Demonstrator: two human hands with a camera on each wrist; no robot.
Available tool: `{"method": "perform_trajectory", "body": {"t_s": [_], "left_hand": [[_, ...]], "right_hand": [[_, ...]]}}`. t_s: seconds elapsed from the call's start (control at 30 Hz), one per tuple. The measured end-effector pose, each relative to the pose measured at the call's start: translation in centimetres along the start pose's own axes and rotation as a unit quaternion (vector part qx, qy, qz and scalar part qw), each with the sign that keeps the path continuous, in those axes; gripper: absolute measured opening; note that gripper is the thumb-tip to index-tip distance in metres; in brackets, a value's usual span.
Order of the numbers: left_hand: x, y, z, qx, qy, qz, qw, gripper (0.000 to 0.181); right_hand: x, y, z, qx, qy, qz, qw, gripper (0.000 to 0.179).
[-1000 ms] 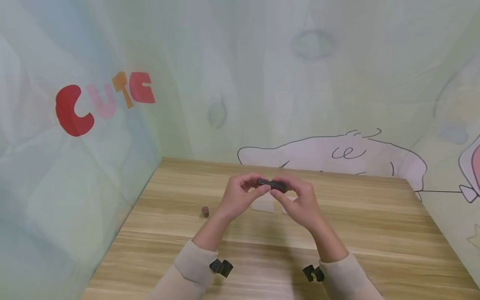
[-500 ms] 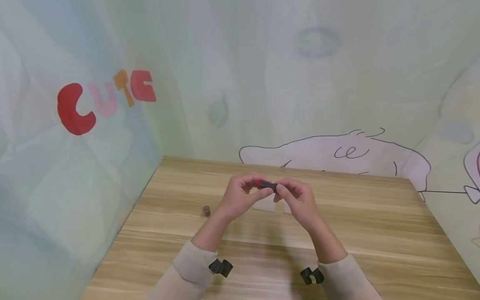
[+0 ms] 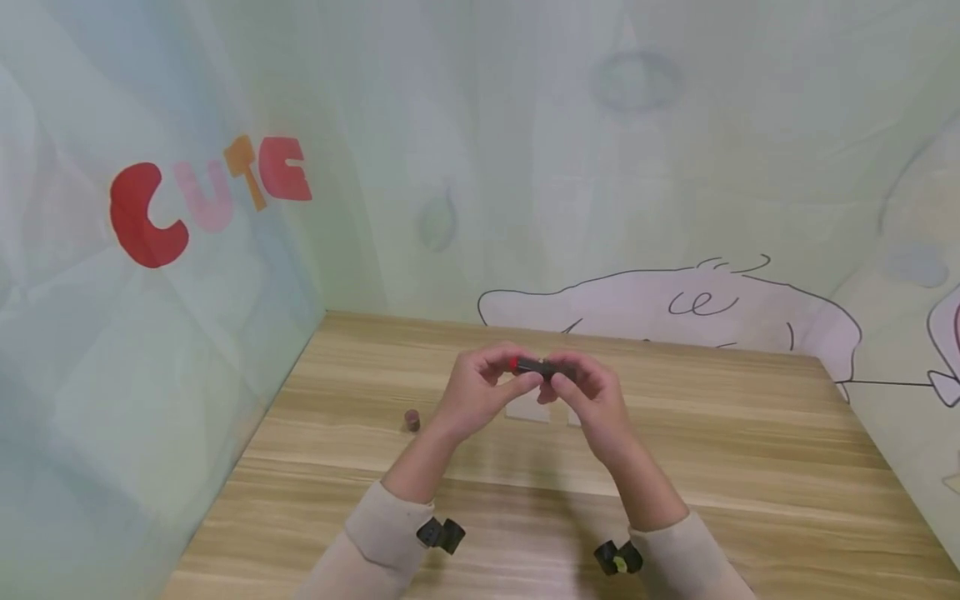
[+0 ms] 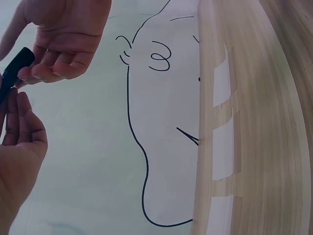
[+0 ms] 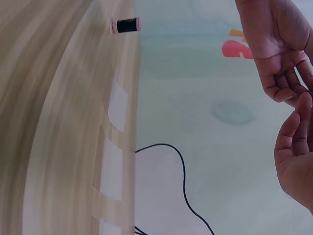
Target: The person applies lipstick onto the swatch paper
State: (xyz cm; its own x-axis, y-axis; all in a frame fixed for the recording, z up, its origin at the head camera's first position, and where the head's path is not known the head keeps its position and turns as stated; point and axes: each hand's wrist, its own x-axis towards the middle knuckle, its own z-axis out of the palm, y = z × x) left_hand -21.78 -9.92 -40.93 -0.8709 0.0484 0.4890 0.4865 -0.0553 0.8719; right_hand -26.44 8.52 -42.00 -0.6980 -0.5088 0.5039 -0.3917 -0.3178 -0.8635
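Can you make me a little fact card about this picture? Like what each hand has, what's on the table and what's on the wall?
Left hand: pinches the red-tipped end of a dark stick
Right hand: holds the stick's other end
Where the stick is: up above the table
On the table: a small dark-banded cylinder, standing upright; white squares, three showing in the left wrist view
On the wall: colorful letters spelling CUTE; a pale cartoon drawing with a black outline

Wood grain, cloth, plastic
Smooth wood-look worktop [image 3: 720,442]; matt cloth sleeves [image 3: 382,533]; smooth, plastic-looking tube [image 3: 530,366]; creased wall [image 3: 67,350].
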Motion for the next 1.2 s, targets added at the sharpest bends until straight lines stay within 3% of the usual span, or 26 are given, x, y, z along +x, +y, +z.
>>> {"method": "perform_trajectory", "body": {"t_s": [0.27,0.5,0.73,0.9,1.03,1.2], "left_hand": [[-0.2,-0.6,-1.0,0.018,-0.005,-0.009,0.9998,0.035],[-0.9,-1.6,-3.3,0.073,0.025,-0.045,0.9960,0.035],[-1.9,-2.5,-5.8,0.144,0.048,-0.122,0.9808,0.032],[-2.1,-3.2,-7.3,0.172,0.061,-0.159,0.9703,0.033],[-2.2,-3.9,-8.4,0.198,0.065,-0.177,0.9619,0.033],[-2.2,-5.2,-9.5,0.270,0.026,-0.168,0.9479,0.032]], "right_hand": [[0.0,0.2,0.5,0.024,0.058,0.038,0.9973,0.023],[0.1,0.1,0.1,0.056,0.118,0.055,0.9898,0.025],[0.1,0.0,-0.2,0.075,0.134,0.059,0.9863,0.025],[0.1,0.1,-0.2,0.081,0.135,0.059,0.9857,0.026],[0.1,0.1,-0.3,0.087,0.138,0.062,0.9846,0.026],[0.0,0.2,-0.5,0.092,0.143,0.064,0.9833,0.026]]}}
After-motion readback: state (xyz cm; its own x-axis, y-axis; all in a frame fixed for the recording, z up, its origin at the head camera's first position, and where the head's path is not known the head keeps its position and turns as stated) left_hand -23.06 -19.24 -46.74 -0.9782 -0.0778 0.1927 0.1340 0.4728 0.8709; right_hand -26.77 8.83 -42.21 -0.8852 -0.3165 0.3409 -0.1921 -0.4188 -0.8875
